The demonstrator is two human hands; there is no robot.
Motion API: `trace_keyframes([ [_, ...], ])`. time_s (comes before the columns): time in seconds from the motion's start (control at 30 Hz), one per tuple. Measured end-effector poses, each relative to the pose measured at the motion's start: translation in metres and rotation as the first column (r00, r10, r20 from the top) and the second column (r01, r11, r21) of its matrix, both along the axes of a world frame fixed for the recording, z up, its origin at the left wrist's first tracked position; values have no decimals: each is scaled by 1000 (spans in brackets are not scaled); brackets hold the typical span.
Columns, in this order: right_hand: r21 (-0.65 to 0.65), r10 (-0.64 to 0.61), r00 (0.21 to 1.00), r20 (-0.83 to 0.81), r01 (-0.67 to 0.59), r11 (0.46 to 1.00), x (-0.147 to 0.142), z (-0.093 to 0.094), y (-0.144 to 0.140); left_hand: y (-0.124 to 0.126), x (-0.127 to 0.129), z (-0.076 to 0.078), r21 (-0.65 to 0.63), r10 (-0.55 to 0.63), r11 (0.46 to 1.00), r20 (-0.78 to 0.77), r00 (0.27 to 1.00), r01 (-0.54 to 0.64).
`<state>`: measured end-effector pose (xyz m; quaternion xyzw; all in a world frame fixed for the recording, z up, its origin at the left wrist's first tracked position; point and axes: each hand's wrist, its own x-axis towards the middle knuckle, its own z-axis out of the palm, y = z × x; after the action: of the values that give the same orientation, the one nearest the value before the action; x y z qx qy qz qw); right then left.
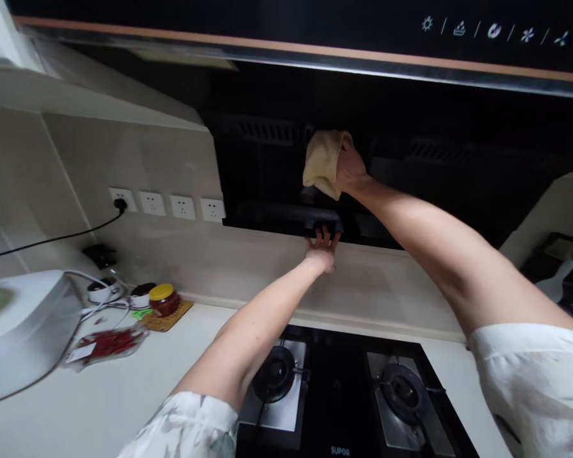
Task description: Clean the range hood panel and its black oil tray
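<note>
**Stretched Up High, Two-Handed**

Reaching to a broad black range hood (pixel 401 121), above a white tabletop (pixel 124 407) and a black two-burner stove (pixel 337 356). Holding a beige cloth (pixel 322 162) up against the range hood, clamped in the grip of the right hand (pixel 351 166). Resting the left hand (pixel 321 252) at the bottom edge, fingers spread apart. Off left, on a small board (pixel 174 320), a yellow-lidded jar (pixel 164 303).

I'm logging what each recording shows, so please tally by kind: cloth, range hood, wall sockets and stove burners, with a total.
Cloth: 1, in the right hand
Range hood: 1
Wall sockets: 4
Stove burners: 2
Total: 8
</note>
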<state>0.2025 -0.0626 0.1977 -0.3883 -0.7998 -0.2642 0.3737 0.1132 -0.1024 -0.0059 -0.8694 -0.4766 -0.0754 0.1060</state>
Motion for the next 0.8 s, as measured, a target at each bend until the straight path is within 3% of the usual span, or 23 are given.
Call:
trace_keyframes([
  [0.1,84,-191,920,341,173,981,-5,8,-6,-6,-12,-2,3,-33,999,29,999,33],
  [0.2,109,-317,832,455,301,947,-10,9,-9,-13,-28,-10,5,-67,998,53,996,67],
  [0.33,123,-278,863,421,250,961,-24,18,-14,-10,-53,-15,30,-78,997,84,993,76],
  [0.5,74,-214,902,374,201,977,-37,13,-15,24,-91,-13,95,169,974,295,940,-205],
  [0.57,20,-209,913,351,216,976,-37,9,-11,39,-103,-16,78,215,966,299,930,-248],
  [0.73,-53,-44,968,246,59,997,-26,12,5,56,-108,-26,80,244,958,271,931,-274],
  [0.8,-57,-32,989,145,41,998,-24,-4,7,56,-105,-27,78,259,954,266,928,-289],
])
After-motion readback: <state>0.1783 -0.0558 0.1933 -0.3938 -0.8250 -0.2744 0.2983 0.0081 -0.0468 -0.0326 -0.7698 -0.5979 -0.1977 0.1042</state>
